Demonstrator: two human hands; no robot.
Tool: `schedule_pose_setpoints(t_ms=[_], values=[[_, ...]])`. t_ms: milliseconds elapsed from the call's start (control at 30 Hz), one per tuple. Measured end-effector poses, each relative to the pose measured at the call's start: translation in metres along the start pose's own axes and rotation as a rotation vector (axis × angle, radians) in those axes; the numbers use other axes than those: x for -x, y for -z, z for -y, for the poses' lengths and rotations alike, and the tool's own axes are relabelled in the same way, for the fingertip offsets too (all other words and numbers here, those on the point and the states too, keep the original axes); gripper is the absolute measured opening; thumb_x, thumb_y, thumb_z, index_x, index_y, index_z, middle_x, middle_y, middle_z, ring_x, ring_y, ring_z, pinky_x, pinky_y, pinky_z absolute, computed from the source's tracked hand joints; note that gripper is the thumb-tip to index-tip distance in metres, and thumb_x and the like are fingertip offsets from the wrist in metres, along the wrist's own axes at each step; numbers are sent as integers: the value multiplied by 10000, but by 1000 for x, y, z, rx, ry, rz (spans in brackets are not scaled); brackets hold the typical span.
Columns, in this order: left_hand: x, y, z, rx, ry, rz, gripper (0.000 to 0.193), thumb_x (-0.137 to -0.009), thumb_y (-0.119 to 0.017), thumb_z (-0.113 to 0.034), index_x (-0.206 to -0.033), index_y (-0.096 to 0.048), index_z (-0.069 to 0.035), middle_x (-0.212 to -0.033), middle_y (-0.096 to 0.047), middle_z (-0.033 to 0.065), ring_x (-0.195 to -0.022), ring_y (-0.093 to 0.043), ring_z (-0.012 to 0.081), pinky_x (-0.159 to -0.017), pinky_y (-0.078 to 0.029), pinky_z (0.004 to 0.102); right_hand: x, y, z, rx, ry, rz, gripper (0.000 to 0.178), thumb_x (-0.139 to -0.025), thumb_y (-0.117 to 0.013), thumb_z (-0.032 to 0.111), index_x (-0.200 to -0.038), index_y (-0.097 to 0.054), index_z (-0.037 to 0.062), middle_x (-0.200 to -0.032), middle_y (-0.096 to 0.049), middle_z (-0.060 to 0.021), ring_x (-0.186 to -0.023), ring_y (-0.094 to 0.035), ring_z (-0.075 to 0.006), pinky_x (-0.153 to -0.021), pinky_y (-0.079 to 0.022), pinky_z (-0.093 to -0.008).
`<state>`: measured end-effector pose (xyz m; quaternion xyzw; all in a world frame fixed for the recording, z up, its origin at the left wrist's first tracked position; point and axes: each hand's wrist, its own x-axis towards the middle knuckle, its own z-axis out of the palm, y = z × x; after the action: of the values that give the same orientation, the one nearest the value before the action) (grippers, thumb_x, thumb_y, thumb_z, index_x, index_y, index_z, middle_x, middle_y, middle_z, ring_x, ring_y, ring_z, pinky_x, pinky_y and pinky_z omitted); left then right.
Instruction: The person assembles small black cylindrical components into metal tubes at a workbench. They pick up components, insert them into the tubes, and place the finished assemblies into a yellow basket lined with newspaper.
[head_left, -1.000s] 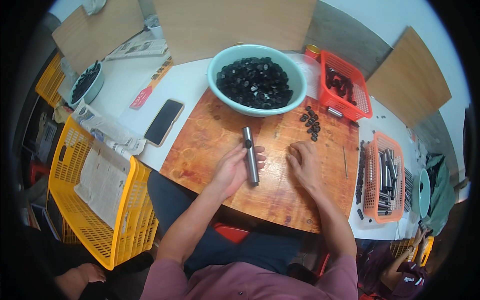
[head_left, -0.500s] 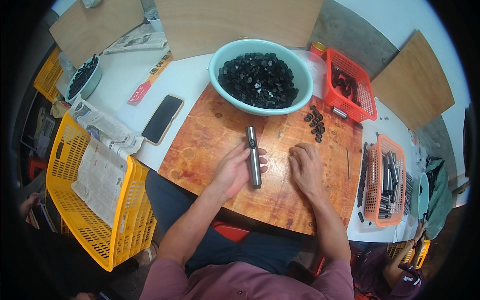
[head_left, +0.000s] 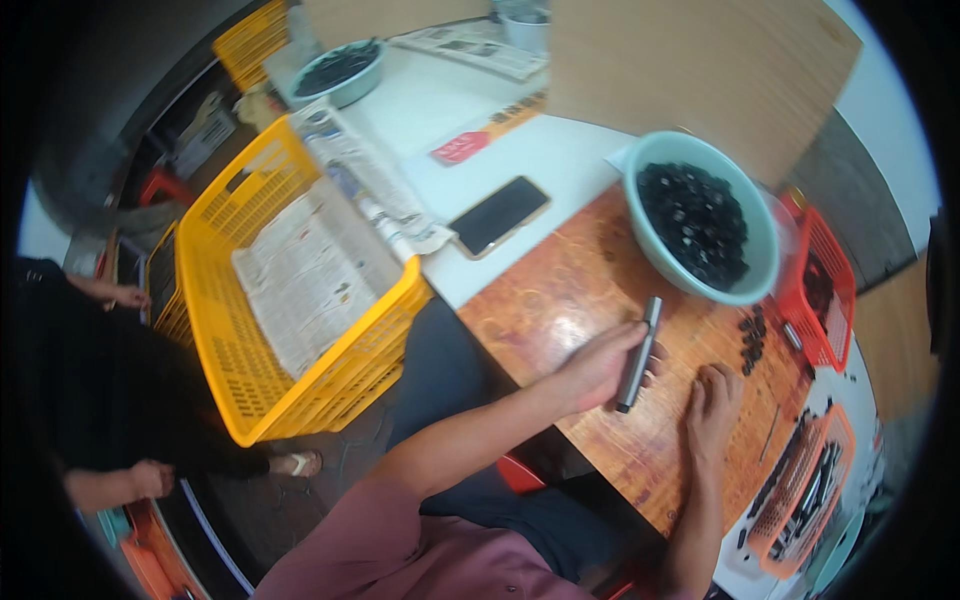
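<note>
A slim metal tube point(head_left: 640, 355) with a dark lower end slants upward in my left hand point(head_left: 598, 368), which is closed around it above the wooden board point(head_left: 545, 290). My right hand point(head_left: 713, 408) rests on the board to the right, fingers loosely bent and slightly apart; nothing shows in it, though its fingertips are partly hidden. Beyond the hands stands a pale turquoise basin point(head_left: 640, 235) full of small black pieces. Several loose black pieces point(head_left: 752, 340) lie on the board between my right hand and a red basket point(head_left: 840, 335).
Left of the board is a yellow crate point(head_left: 300, 405) lined with newspaper point(head_left: 300, 260). A phone point(head_left: 500, 215) lies on the white table. At right, an orange basket point(head_left: 835, 440) holds metal tubes; a thin rod point(head_left: 770, 432) lies nearby. Another person's hand point(head_left: 150, 478) shows at far left.
The view has swung left, so the board and basin now appear farther right and more of the yellow crate shows. My left hand still holds the tube, now tilted; my right hand stays on the board.
</note>
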<state>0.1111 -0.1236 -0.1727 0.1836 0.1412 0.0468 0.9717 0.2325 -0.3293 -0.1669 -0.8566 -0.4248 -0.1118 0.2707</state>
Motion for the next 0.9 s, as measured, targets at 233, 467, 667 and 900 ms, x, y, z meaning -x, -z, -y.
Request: schedule_pose_setpoints(t_ms=[233,467,667,900], values=[[-2,4,2,44,-12,27,351,-1101,-462,-314,-1367,-527,-94,-962,-649,83,-811,-653,176,-696,-550,321,-3,-1,5,33,68,21,181,-906,-619,28,-1083,-641,-1,-1133,-619,-197,-1088,-561,-396,-973,-441,-478],[-3,2,-1,3,-31,18,242,-1108,-449,-287,-1217,-547,-93,-966,-644,89,-837,-650,187,-748,-541,322,0,18,16,30,-2,157,287,-892,-667,74,-1166,-634,-6,-1236,-604,-212,-1165,-560,-393,-1025,-446,-442],[-4,6,1,-26,-27,72,371,-1091,-463,-279,-1389,-505,-62,-1124,-644,121,-958,-632,202,-836,-530,365,42,53,82,-139,226,410,686,-836,-782,369,-1373,-544,14,-1408,-515,-243,-1304,-488,-442,-1098,-377,-562],[-1,2,-1,-84,-10,44,356,-1073,-522,-260,-1369,-512,-61,-1050,-638,90,-901,-628,177,-797,-532,326,85,41,79,266,343,518,772,-846,-739,466,-1417,-499,4,-1454,-464,-253,-1360,-419,-470,-1133,-318,-588]])
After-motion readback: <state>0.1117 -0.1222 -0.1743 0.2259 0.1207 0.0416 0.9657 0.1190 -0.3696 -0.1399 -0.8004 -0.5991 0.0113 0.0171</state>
